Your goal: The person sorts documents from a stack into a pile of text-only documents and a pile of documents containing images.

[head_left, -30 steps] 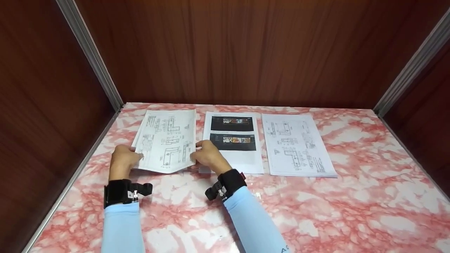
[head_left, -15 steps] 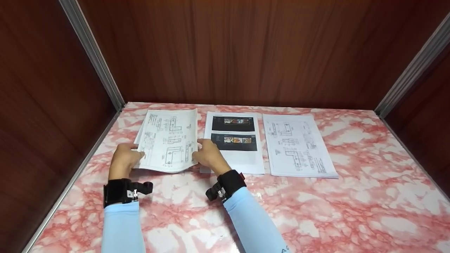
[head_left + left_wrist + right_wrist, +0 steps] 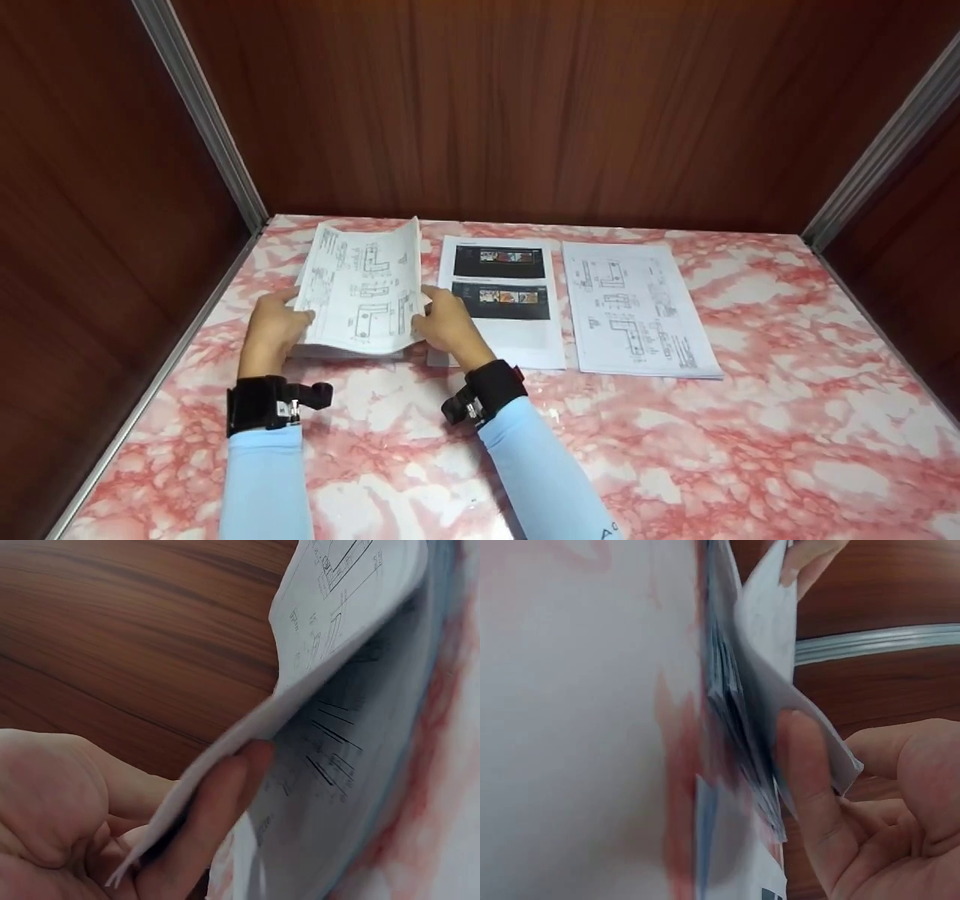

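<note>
Several drawing sheets (image 3: 358,296), printed with bracket outlines and dimensions, sag between my two hands above a paper stack (image 3: 724,690) on the table. My left hand (image 3: 274,322) pinches their left edge, fingers beneath as the left wrist view shows. At the right edge my right hand (image 3: 448,321) pinches the near corner between thumb and fingers. The far right corner of the sheets curls upward. Below, the stack's near edge peeks out in the head view; most of it is hidden by the held sheets.
Just right of my right hand lies a printed page (image 3: 502,341) with two dark screenshots. Farther right is another stack of drawings (image 3: 637,311). Red-and-white marbled table (image 3: 675,465) underneath; brown wooden panels (image 3: 480,112) with metal posts enclose the back and sides.
Both hands have lifted the drawing sheets and moved slightly away from me. The sheets' far edge has risen and curled, and the stack below now shows at the near side.
</note>
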Tool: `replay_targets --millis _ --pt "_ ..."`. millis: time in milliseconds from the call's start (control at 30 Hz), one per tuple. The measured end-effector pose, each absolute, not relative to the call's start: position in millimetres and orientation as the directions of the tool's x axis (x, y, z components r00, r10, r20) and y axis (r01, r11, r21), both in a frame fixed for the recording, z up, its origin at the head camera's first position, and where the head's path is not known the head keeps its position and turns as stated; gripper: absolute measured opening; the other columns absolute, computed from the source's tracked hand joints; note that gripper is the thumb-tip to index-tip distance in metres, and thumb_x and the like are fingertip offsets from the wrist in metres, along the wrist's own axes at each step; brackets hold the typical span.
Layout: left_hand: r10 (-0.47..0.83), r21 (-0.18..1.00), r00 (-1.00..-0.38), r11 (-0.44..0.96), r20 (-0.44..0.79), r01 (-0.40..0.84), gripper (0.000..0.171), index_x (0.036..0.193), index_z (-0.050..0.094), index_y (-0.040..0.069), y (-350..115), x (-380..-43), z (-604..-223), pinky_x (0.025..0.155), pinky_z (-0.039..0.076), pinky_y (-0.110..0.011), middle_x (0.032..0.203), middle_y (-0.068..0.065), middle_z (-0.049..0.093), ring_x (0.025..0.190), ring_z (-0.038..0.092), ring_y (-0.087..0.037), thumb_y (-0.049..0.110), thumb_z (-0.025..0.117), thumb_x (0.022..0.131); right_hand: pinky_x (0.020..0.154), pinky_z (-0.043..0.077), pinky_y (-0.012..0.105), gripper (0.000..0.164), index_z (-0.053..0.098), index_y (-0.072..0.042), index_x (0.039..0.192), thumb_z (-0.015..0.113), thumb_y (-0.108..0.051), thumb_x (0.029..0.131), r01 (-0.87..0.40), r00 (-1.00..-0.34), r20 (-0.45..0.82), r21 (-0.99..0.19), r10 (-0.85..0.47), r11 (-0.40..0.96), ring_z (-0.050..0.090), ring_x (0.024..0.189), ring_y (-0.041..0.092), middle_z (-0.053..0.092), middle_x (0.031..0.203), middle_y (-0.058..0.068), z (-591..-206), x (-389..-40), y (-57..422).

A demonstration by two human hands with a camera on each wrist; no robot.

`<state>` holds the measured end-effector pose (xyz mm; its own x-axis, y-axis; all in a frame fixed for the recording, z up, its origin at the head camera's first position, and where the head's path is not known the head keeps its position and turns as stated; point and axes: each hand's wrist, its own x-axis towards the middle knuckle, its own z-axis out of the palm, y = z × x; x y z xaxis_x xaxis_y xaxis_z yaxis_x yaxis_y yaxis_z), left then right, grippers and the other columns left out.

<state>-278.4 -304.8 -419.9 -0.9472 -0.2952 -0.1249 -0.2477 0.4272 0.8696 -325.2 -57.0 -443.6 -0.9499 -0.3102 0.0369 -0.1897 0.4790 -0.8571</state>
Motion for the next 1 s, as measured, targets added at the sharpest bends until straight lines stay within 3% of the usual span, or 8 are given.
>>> replay_targets --millis 67,267,467,567,767,1000 --pt "-0.314 0.888 -0.945 0.404 -0.093 -0.221 0.061 0.156 0.039 -0.005 -301 -279 -416 0.104 0.047 -0.041 0.147 -0.029 0.053 0.128 0.052 -0.034 -0.003 0.055 0.097 0.064 0.061 0.031 0.064 0.043 0.004 0.154 0.060 0.002 0.093 -0.156 -0.953 0.018 -0.886 -0.303 0.438 0.075 0.083 0.021 0.076 0.107 0.020 -438 -326 -53" --pt "-0.306 0.916 -0.951 0.371 -0.034 -0.152 0.056 0.154 0.044 -0.003 -291 -281 -405 0.084 0.052 -0.023 0.139 -0.027 0.060 0.118 0.060 -0.029 -0.002 0.054 0.099 0.069 0.063 0.048 0.065 0.039 0.007 0.155 0.057 0.005 0.093 -0.098 -0.952 0.019 -0.964 -0.306 0.247 0.073 0.073 0.023 0.073 0.109 0.023 -424 -329 -37" --pt "-0.313 0.935 -0.949 0.332 -0.015 -0.125 0.057 0.156 0.043 0.000 -273 -282 -393 0.074 0.055 -0.020 0.134 -0.028 0.062 0.107 0.065 -0.027 -0.001 0.054 0.101 0.065 0.063 0.040 0.066 0.039 0.009 0.154 0.054 0.004 0.090 -0.056 -0.951 0.001 -0.984 -0.309 0.168 0.072 0.080 0.024 0.071 0.109 0.022 -413 -331 -12" --pt "-0.312 0.953 -0.950 0.289 0.009 -0.086 0.057 0.156 0.043 0.002 -253 -286 -385 0.077 0.057 -0.022 0.138 -0.028 0.060 0.111 0.064 -0.030 -0.003 0.054 0.100 0.063 0.063 0.038 0.065 0.044 0.006 0.152 0.052 0.006 0.088 -0.071 -0.954 0.017 -0.983 -0.301 0.170 0.072 0.079 0.025 0.072 0.107 0.021 -405 -334 9" --pt "-0.255 0.951 -0.963 0.309 0.084 0.001 0.057 0.157 0.041 0.002 -201 -298 -375 0.097 0.057 -0.041 0.144 -0.029 0.056 0.125 0.062 -0.038 -0.003 0.053 0.102 0.065 0.063 0.039 0.059 0.055 0.003 0.143 0.053 0.007 0.084 -0.105 -0.977 0.060 -0.971 -0.206 0.216 0.072 0.081 0.023 0.073 0.106 0.019 -388 -335 61" --pt "-0.207 0.979 -0.975 0.200 0.083 0.041 0.056 0.156 0.042 0.001 -143 -305 -377 0.090 0.059 -0.040 0.138 -0.028 0.061 0.115 0.068 -0.038 -0.006 0.051 0.101 0.064 0.053 0.026 0.058 0.061 0.001 0.138 0.055 0.003 0.081 -0.081 -0.996 0.066 -0.963 -0.066 0.258 0.065 0.080 0.018 0.073 0.107 0.018 -373 -329 117"
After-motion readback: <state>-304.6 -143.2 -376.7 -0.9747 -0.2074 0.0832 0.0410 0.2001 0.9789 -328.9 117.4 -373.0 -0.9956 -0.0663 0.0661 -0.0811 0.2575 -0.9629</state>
